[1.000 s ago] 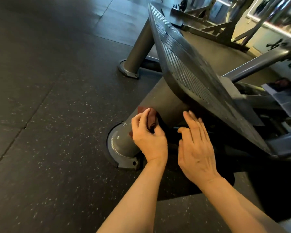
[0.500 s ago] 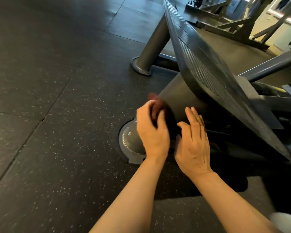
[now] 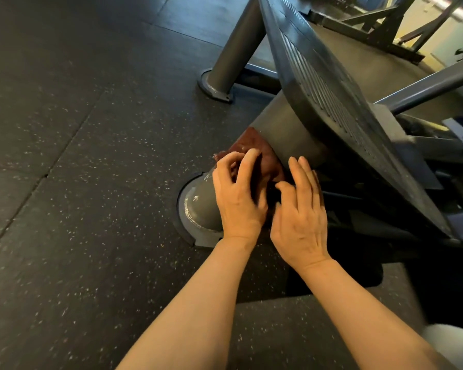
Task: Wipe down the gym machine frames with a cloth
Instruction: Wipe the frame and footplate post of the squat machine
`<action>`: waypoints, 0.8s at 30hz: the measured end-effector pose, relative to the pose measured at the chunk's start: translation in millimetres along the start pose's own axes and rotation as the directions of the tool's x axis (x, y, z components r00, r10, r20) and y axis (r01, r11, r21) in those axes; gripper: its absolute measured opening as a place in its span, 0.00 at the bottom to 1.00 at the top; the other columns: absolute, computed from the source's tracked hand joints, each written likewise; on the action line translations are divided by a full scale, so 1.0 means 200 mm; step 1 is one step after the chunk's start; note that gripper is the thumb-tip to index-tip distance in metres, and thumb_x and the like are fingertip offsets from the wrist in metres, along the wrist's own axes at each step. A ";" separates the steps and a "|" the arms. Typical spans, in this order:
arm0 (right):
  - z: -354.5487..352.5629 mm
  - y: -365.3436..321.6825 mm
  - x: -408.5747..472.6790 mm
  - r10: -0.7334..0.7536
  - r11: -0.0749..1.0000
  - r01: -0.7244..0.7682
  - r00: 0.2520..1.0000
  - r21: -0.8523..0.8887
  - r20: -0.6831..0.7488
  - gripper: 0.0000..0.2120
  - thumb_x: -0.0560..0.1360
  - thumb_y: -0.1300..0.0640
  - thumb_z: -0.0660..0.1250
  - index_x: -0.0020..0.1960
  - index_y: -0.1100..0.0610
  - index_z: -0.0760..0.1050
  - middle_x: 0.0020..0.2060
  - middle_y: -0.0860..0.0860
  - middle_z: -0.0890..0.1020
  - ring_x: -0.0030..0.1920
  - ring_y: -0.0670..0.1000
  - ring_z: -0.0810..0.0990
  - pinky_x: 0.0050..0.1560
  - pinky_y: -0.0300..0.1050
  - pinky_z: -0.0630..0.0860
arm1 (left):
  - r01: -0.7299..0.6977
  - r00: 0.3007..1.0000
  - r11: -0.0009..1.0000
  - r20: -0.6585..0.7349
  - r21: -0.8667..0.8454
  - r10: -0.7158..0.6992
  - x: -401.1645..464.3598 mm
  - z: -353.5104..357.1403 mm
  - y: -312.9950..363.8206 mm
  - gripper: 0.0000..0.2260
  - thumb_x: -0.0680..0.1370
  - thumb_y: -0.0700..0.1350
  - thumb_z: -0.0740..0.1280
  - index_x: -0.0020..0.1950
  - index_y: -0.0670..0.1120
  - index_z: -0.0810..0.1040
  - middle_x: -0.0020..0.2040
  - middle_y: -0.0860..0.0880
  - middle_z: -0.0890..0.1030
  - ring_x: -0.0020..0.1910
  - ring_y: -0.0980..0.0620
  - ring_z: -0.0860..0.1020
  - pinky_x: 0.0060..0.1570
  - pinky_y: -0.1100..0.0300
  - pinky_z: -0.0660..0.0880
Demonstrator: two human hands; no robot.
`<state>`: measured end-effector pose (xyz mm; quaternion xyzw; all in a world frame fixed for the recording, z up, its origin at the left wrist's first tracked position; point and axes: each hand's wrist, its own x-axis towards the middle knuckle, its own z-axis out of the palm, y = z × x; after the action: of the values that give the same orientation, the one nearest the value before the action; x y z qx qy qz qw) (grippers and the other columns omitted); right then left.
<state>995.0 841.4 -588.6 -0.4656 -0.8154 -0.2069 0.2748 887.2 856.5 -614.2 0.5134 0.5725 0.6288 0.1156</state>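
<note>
Both bare forearms reach forward side by side, the left hand (image 3: 239, 198) with fingers curled, the right hand (image 3: 301, 212) flat with fingers straight.

Speckled black rubber floor (image 3: 78, 182) bears two grey frame legs (image 3: 201, 206).

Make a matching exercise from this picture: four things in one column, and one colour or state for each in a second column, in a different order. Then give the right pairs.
Things:
1. cloth
2. near frame tube
3. footplate
4. floor

Descriptions:
A. dark rubber with pale specks
B. reddish-brown, gripped by the left hand
C. ribbed and tilted
D. smooth grey, ends in a round base on the floor

Pairs: 1-B, 2-D, 3-C, 4-A
</note>
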 end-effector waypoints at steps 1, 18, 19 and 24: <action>0.01 0.00 -0.01 -0.009 1.000 0.009 1.000 -0.005 0.018 0.10 0.78 0.66 0.58 0.57 0.65 0.72 0.72 0.63 0.65 0.76 0.60 0.59 0.77 0.55 0.56 | 0.032 0.999 0.999 0.014 0.035 -0.033 -0.03 0.01 -0.04 0.25 0.72 0.40 0.69 0.66 0.53 0.68 0.63 0.47 0.66 0.59 0.45 0.72 0.60 0.63 0.67; 0.14 -0.03 -0.11 -0.113 0.994 0.113 0.989 0.006 0.098 0.12 0.78 0.68 0.57 0.59 0.67 0.73 0.72 0.64 0.65 0.75 0.61 0.60 0.76 0.56 0.56 | 0.326 0.945 0.935 -0.010 0.138 -0.328 -0.21 0.00 -0.27 0.21 0.75 0.35 0.66 0.68 0.46 0.71 0.66 0.44 0.73 0.65 0.44 0.70 0.64 0.59 0.64; 0.15 -0.04 -0.11 -0.115 0.993 0.115 0.987 0.006 0.114 0.13 0.78 0.68 0.56 0.59 0.67 0.74 0.72 0.64 0.65 0.75 0.61 0.60 0.76 0.56 0.56 | 0.410 0.910 0.901 0.010 0.144 -0.415 -0.22 -0.03 -0.32 0.20 0.76 0.35 0.65 0.68 0.45 0.72 0.66 0.44 0.74 0.65 0.44 0.71 0.62 0.58 0.65; 0.17 -0.12 -0.09 -0.127 0.992 0.125 0.981 0.026 0.145 0.13 0.78 0.66 0.54 0.60 0.66 0.71 0.73 0.63 0.61 0.76 0.61 0.58 0.77 0.54 0.52 | 0.539 0.837 0.833 0.029 0.128 -0.546 -0.26 -0.12 -0.39 0.18 0.79 0.40 0.64 0.70 0.46 0.71 0.67 0.47 0.75 0.67 0.48 0.72 0.64 0.61 0.65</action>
<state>972.5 838.1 -628.4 -0.4246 -0.8630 -0.1821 0.2045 856.7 828.0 -701.4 0.3557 0.7255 0.5194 0.2781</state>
